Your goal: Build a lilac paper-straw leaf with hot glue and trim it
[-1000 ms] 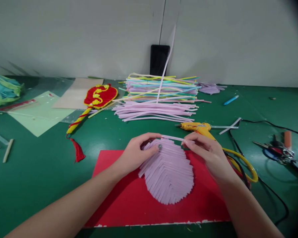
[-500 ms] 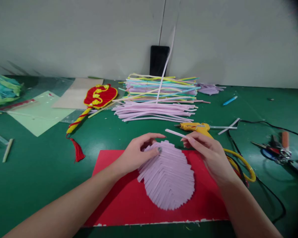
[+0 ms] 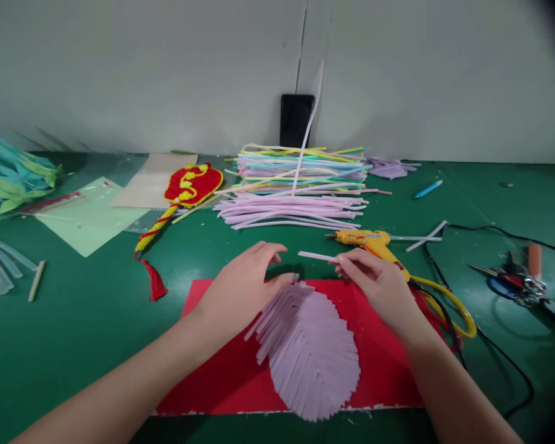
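The right hand (image 3: 379, 287) has its thumb and fingers clamped on one end of a short, flat lilac strip (image 3: 317, 256), its free end pointing toward the left hand (image 3: 240, 277). That hand's thumb and forefinger stand apart, with a gap between them and the strip; whether its lower fingers grip anything is hidden. Below them is a leaf-shaped lilac piece (image 3: 312, 364) made of overlapping slanted strips, over a red rectangular sheet (image 3: 383, 370) on the green tabletop (image 3: 74, 345). The piece's near tip reaches past the sheet's near edge.

Pinched only at one end, the strip could swing or twist out of line if the fingers roll it. On the piece's left side several strip ends splay outward, so a brushing left palm could bend or loosen them. If the left hand has no firm hold, a push at the top could slide or tip the piece.

The yellow glue gun (image 3: 363, 237) lies just beyond the right hand; if it is hot, a careless reach could burn the knuckles. Its black cord (image 3: 499, 354) runs beside the right forearm, where a snag could drag the gun.
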The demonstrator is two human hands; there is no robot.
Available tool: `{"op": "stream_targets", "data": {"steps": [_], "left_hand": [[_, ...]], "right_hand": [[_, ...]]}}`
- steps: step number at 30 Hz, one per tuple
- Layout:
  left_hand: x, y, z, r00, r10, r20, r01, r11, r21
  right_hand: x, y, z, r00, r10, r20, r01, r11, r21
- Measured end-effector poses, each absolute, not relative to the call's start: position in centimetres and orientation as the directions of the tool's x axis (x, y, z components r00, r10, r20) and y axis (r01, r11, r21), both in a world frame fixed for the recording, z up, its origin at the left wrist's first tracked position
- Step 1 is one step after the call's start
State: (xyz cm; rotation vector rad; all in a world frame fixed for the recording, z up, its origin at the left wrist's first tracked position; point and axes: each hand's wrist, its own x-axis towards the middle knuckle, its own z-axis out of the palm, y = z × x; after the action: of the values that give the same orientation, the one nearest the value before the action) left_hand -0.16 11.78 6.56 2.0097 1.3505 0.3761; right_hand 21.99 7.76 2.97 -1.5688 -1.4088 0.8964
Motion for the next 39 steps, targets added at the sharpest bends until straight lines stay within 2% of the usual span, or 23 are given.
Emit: {"op": "stream_targets", "data": {"steps": [4,9,13,18,24,27,29,32,33,35,39], "left_hand": [[0.3,11.7,6.7,0.454,0.891,-0.009,0.603,-0.299,0.739],[0.7,11.3,6.5,0.473,0.88,0.04,0.564,-0.337,0.754],[1.3,10.9,5.1,0.377,0.925,0.043,0.445,-0.222,0.868],[2.0,11.4,2.6,0.265,0.962,-0.071,0.178,0.024,0.984],[1.8,12.0,2.1,0.265,0.961,-0.081,0.104,0.054,0.993],[1.8,12.0,2.0,0.271,0.959,-0.081,0.086,0.06,0.995],[1.8,12.0,1.9,0.266,0.961,-0.079,0.087,0.058,0.994],[1.8,12.0,1.6,0.274,0.96,-0.064,0.11,0.035,0.993],[1.8,12.1,1.5,0.279,0.958,-0.06,0.114,0.029,0.993],[1.8,12.1,1.3,0.29,0.956,-0.05,0.113,0.017,0.993],[1.8,12.1,1.0,0.302,0.953,-0.027,0.11,-0.006,0.994]], "right_hand": [[21.6,7.6,2.9,0.046,0.997,0.066,0.484,0.036,-0.874],[21.2,7.6,3.0,0.0,0.994,0.113,0.492,0.098,-0.865],[21.7,7.7,3.1,0.114,0.967,0.227,0.552,0.129,-0.824],[22.6,7.8,3.1,0.283,0.893,0.349,0.653,0.087,-0.753],[23.7,8.0,3.6,0.266,0.817,0.512,0.804,0.105,-0.585],[26.4,7.4,4.3,0.367,0.738,0.566,0.852,-0.023,-0.523],[28.9,6.3,4.7,0.424,0.731,0.536,0.87,-0.163,-0.466],[32.5,4.2,4.9,0.486,0.812,0.323,0.835,-0.322,-0.445],[33.6,3.4,4.8,0.459,0.852,0.253,0.843,-0.327,-0.427],[35.3,2.2,4.3,0.486,0.843,0.231,0.83,-0.363,-0.422],[37.4,1.5,2.7,0.461,0.887,0.038,0.773,-0.38,-0.508]]}}
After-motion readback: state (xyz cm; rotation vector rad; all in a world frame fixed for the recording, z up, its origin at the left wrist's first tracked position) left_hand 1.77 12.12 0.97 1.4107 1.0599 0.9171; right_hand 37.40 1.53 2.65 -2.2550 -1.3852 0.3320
